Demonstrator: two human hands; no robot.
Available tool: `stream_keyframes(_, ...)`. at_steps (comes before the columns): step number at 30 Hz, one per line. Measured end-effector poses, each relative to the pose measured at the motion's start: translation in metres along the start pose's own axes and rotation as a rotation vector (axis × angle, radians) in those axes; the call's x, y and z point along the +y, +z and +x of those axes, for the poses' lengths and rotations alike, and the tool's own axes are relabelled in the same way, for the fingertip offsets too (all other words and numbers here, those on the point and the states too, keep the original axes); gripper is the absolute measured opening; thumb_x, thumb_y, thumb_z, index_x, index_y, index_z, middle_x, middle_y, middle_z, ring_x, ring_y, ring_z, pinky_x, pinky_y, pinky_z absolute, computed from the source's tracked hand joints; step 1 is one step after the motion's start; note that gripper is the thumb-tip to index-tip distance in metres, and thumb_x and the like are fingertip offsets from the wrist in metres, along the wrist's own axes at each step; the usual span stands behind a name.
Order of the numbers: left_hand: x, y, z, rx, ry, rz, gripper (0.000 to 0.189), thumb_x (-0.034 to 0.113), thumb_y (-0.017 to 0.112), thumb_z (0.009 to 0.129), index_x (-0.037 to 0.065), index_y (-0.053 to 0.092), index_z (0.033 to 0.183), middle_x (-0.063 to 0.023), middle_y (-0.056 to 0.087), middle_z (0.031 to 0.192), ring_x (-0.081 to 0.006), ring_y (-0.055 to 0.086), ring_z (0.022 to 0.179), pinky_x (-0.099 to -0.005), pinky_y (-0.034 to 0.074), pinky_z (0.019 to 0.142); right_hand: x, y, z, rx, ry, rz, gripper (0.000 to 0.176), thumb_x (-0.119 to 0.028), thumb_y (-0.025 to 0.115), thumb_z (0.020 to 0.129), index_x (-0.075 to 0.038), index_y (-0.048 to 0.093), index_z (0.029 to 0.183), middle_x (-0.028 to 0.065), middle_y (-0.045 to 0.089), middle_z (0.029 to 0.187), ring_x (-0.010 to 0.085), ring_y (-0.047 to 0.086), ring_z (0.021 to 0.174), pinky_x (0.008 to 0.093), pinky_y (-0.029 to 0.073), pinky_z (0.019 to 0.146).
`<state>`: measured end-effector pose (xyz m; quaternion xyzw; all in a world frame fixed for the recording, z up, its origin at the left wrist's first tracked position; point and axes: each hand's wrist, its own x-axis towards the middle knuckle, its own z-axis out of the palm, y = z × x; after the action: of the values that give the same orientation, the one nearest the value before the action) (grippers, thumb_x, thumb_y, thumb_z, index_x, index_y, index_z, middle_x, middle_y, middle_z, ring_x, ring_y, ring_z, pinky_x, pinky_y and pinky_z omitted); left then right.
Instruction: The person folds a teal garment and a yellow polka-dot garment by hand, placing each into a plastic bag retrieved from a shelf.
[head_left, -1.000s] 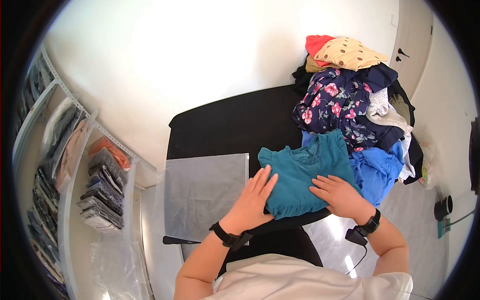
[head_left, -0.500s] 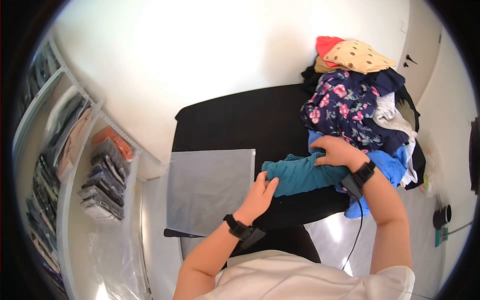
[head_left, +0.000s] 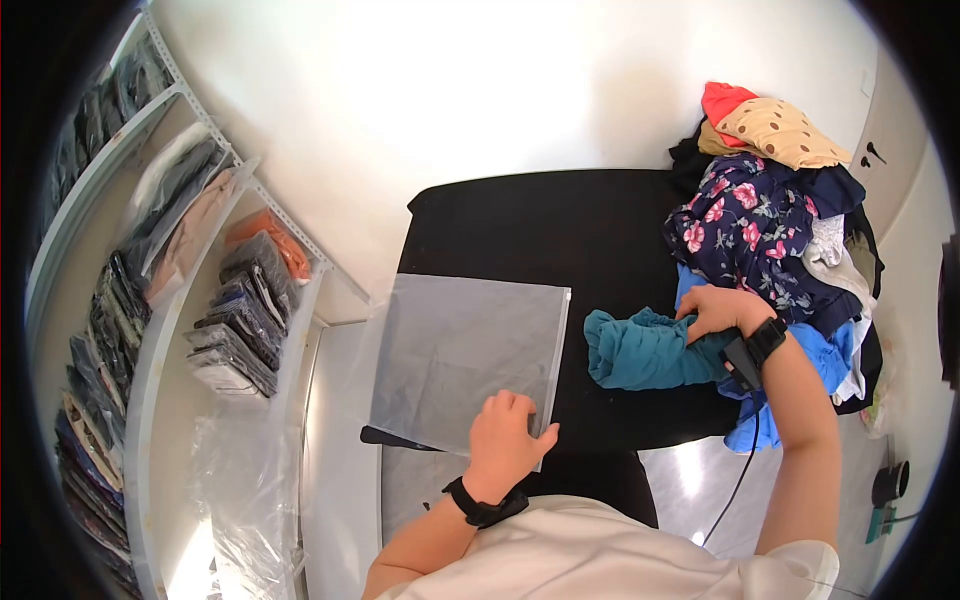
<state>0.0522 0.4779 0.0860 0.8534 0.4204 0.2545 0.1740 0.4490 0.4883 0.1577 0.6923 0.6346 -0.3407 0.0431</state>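
My right hand grips the top of a rolled or loosely folded teal garment lying on the black table. Its fingers bend over the cloth near the right end. To the left lies a flat, frosted grey plastic bag with a pale strip along its right edge. My left hand rests on the bag's lower right corner, thumb spread away from the fingers. The fingertips touch the plastic, and the hand partly covers that corner. A black band sits on each wrist.
A heap of clothes, with a navy floral garment and blue cloth, covers the table's right side. Shelving with bagged clothes stands at left. A black cable hangs from my right wrist.
My left hand has left the teal garment and moved down and left onto the plastic bag. My right hand stays on the garment. The whole view has shifted as my head turned left.
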Motion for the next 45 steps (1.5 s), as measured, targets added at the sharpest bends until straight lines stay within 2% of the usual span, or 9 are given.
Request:
stream_keyframes(6,-0.006,0.005,-0.002,0.04,0.021,0.007,0.028,0.025,0.083,0.073,0.009,0.063,0.083,-0.0054,0.058,0.089,-0.0283,0.058,0.086,-0.041,0.048,0.072,-0.004,0.013,-0.023,0.303,-0.527,-0.009,0.024,-0.016,0.078,0.065,-0.004,0.064,0.081,0.0061,0.072,0.101,0.0273,0.063,0.111,0.0477,0.028,0.113)
stream_keyframes(7,-0.005,0.005,-0.003,0.046,0.015,-0.015,0.028,0.026,0.083,0.073,0.009,0.063,0.083,-0.0051,0.058,0.087,-0.0284,0.058,0.086,-0.0411,0.048,0.071,-0.009,0.017,-0.03,0.402,-0.582,-0.057,0.028,-0.009,0.075,0.061,-0.002,0.056,0.08,0.0091,0.068,0.091,0.0276,0.064,0.093,0.0424,0.041,0.097)
stream_keyframes(8,-0.004,0.006,-0.002,0.04,0.014,-0.019,0.028,0.026,0.083,0.073,0.009,0.063,0.083,-0.0051,0.058,0.087,-0.0284,0.058,0.086,-0.0411,0.048,0.071,-0.016,0.016,-0.039,0.398,-0.577,-0.054,0.028,-0.009,0.075,0.061,-0.002,0.056,0.08,0.0091,0.068,0.091,0.0276,0.064,0.093,0.0424,0.041,0.097)
stream_keyframes(11,-0.002,0.01,0.003,0.091,0.057,0.052,0.029,0.027,0.082,0.073,0.009,0.061,0.08,-0.0051,0.058,0.082,-0.029,0.058,0.082,-0.0411,0.047,0.069,-0.043,0.016,-0.064,0.594,-0.444,-0.043,0.028,-0.006,0.072,0.063,0.002,0.056,0.085,0.0222,0.053,0.073,0.028,0.059,0.068,0.0378,0.044,0.06)
stream_keyframes(20,0.005,0.014,0.012,0.069,0.051,0.136,0.033,0.031,0.079,0.079,0.006,0.057,0.081,-0.0091,0.058,0.075,-0.0309,0.061,0.075,-0.0435,0.049,0.064,-0.071,0.079,-0.051,0.704,-0.302,0.372,0.025,-0.008,0.072,0.07,0.003,0.053,0.082,0.0147,0.054,0.07,0.0171,0.05,0.066,0.0326,0.044,0.063)
stream_keyframes(25,0.006,0.021,0.033,0.035,-0.053,0.115,0.034,0.031,0.075,0.083,0.005,0.053,0.085,-0.013,0.059,0.077,-0.035,0.063,0.074,-0.0445,0.05,0.063,-0.054,0.096,-0.02,0.675,-0.199,0.62,0.018,-0.007,0.07,0.075,-0.001,0.053,0.076,-0.0015,0.049,0.071,0.0074,0.046,0.073,0.0265,0.039,0.064)
stream_keyframes(35,-0.012,0.021,0.039,-0.076,-0.147,-0.144,0.019,0.02,0.069,0.085,0.006,0.061,0.094,-0.0106,0.064,0.08,-0.0332,0.063,0.071,-0.0424,0.05,0.065,-0.042,0.101,-0.018,0.621,-0.211,0.834,0.016,-0.008,0.071,0.077,-0.002,0.056,0.077,-0.004,0.053,0.074,0.0059,0.048,0.075,0.0237,0.04,0.068)
stream_keyframes(38,-0.008,0.014,0.033,-0.055,-0.184,-0.169,0.013,0.01,0.064,0.084,0.004,0.059,0.095,-0.0133,0.064,0.086,-0.0357,0.064,0.08,-0.045,0.051,0.068,-0.04,0.102,-0.019,0.636,-0.222,0.836,0.015,-0.008,0.071,0.077,-0.003,0.057,0.078,-0.0041,0.054,0.075,0.0059,0.048,0.076,0.0232,0.04,0.069)
stream_keyframes(45,-0.002,-0.01,0.014,0.071,0.053,0.06,0.041,0.0,0.064,0.082,-0.001,0.056,0.122,-0.0179,0.058,0.117,-0.0362,0.062,0.1,-0.044,0.053,0.081,-0.041,0.108,-0.032,0.761,-0.349,0.859,0.015,-0.006,0.071,0.075,-0.001,0.059,0.083,-0.0033,0.057,0.078,0.006,0.051,0.077,0.0236,0.042,0.07)
